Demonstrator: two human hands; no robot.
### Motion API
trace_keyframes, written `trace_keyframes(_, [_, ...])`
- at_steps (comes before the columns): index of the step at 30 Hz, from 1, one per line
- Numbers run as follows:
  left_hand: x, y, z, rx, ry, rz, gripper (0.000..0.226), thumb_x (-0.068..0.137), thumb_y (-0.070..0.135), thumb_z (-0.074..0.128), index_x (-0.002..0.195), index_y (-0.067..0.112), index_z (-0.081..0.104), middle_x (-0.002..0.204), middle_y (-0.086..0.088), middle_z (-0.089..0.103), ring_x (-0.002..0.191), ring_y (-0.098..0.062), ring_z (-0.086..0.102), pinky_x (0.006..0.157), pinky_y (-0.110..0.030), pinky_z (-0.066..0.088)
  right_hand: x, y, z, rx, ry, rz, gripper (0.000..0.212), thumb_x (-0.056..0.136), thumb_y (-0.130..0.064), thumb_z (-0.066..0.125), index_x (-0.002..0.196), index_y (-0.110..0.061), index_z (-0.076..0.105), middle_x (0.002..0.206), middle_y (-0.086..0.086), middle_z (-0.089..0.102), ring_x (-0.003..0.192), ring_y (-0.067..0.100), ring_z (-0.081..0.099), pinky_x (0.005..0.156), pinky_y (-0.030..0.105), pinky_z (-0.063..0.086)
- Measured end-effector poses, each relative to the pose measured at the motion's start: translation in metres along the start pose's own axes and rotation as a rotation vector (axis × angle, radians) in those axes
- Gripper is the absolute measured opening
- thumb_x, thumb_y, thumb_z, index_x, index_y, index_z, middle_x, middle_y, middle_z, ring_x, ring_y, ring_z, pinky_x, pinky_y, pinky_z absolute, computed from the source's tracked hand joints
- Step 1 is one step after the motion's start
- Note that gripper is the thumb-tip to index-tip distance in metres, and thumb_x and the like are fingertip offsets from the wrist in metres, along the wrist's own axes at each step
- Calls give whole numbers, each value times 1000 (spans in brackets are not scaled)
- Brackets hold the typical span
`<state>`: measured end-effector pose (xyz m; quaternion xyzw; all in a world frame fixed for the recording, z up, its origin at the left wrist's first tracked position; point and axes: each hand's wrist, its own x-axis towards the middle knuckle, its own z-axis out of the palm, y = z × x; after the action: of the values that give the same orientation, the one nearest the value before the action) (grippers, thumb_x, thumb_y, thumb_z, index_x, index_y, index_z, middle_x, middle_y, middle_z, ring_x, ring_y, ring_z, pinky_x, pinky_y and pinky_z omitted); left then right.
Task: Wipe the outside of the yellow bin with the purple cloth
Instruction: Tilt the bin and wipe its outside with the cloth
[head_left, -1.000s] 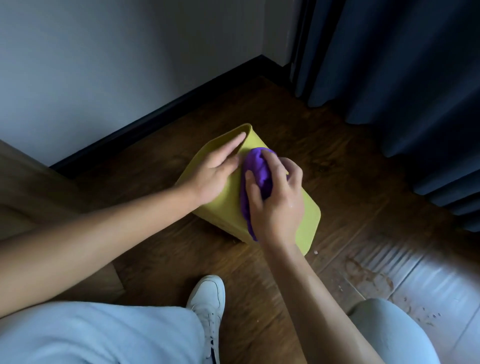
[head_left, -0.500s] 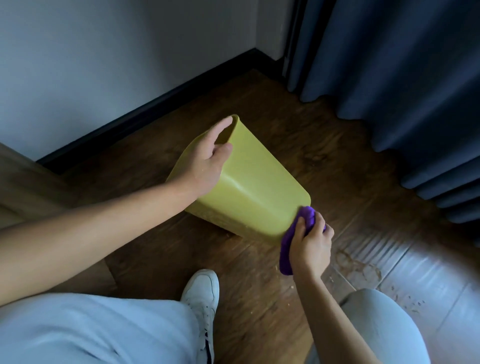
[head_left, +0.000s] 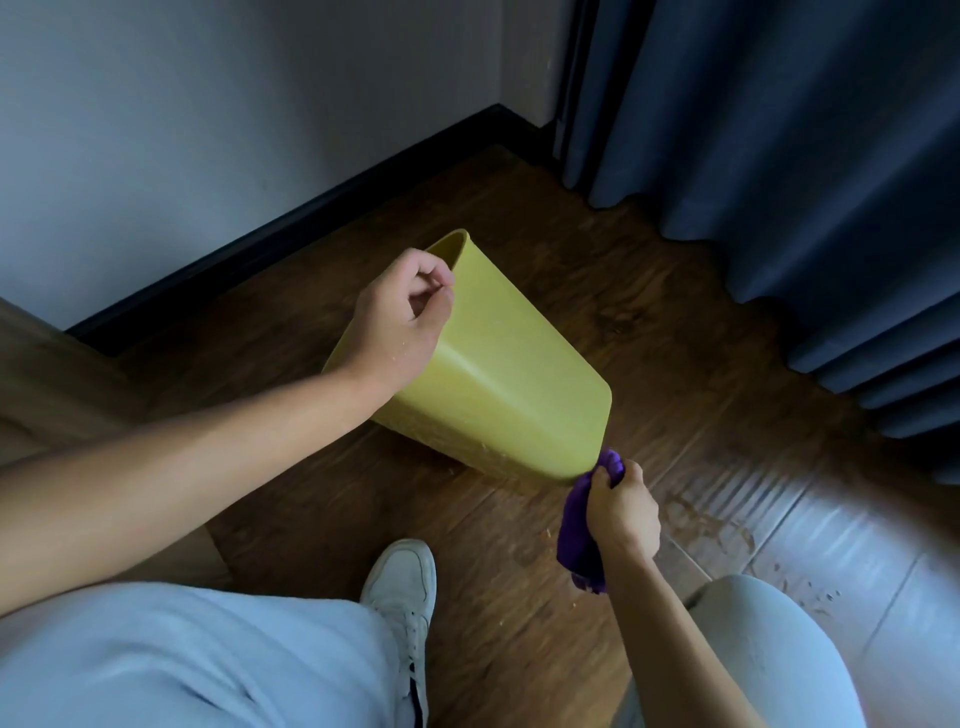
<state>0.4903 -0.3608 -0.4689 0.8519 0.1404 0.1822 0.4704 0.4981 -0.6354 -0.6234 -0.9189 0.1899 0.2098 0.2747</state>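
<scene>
The yellow bin (head_left: 498, 384) lies tilted on the wooden floor, its open rim pointing up and away and its base towards me. My left hand (head_left: 402, 319) sits on the bin's left side near the rim, with fingers curled in against the edge. My right hand (head_left: 621, 512) is closed around the bunched purple cloth (head_left: 575, 535). The cloth's upper tip touches the bin's bottom right corner, and the rest hangs below my fist. The inside of the bin is hidden.
My white shoe (head_left: 402, 587) and both knees in light trousers fill the foreground. A dark blue curtain (head_left: 810, 171) hangs to the right, and a white wall with black skirting (head_left: 291, 228) runs behind. Wooden furniture (head_left: 47, 395) stands at the left. Crumbs and smears mark the floor (head_left: 717, 525).
My right hand swept the cloth from the top of the bin's side down to its bottom corner. My left hand's fingers went from stretched along the rim to curled.
</scene>
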Motion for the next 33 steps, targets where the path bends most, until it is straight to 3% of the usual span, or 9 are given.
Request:
trace_keyframes(6, [1,-2,-8,-61,-53,-105,31,97,9,63,123,26,59,110,17,67,97,13,66,74,-8,53,-7,-1,-15,-52,-41,-65,30,101,-41,52,122,-20,54,101,8,66,90,33,67,83,52,60])
trace_keyframes(8, [-2,-5,-14,-126,-229,-110,52,97,10,63,143,28,47,130,10,64,115,8,63,92,-15,55,-9,-3,-28,-28,55,-104,36,101,-41,54,131,-22,53,100,7,64,89,32,67,80,52,60])
trace_keyframes(12, [-20,-19,-16,77,-552,118,83,98,34,58,164,29,7,167,9,25,149,-3,32,120,-31,34,-19,-12,-51,136,182,-291,47,103,-41,55,147,-27,46,127,8,66,104,30,66,84,55,60])
trace_keyframes(14, [-27,-28,-14,177,-538,277,81,102,46,51,165,22,7,160,-5,40,139,-24,50,114,-42,44,-24,-19,-57,207,179,-375,47,104,-41,55,148,-28,45,132,6,64,108,27,65,86,55,60])
trace_keyframes(16, [-31,-34,-12,265,-452,361,74,104,53,44,163,19,14,131,-24,65,106,-46,68,90,-57,57,-29,-24,-58,266,160,-395,47,104,-40,56,148,-29,46,134,5,64,110,25,65,88,55,59])
trace_keyframes(19, [-37,-34,-11,287,-320,462,60,106,46,46,156,15,34,93,-24,73,67,-38,71,60,-52,59,-36,-25,-57,322,146,-405,45,103,-40,58,147,-31,48,133,2,64,111,24,65,90,55,59])
trace_keyframes(22, [-34,-27,-10,276,-228,516,48,106,33,52,148,10,52,63,-7,64,39,-19,50,38,-39,45,-38,-25,-57,380,153,-407,42,103,-40,59,144,-33,50,129,1,65,109,23,65,89,55,59])
trace_keyframes(27, [-15,-4,-2,220,-195,380,37,106,19,57,142,13,59,49,11,41,37,-10,34,34,-30,26,-39,-25,-66,495,212,-412,39,102,-38,61,140,-36,54,125,-5,67,108,21,65,90,55,58])
trace_keyframes(33, [18,27,15,228,-211,181,19,104,19,57,118,14,70,50,12,49,40,-6,41,41,-18,22,-42,-21,-68,548,227,-389,36,102,-36,62,137,-37,56,118,-10,65,109,21,65,92,49,58])
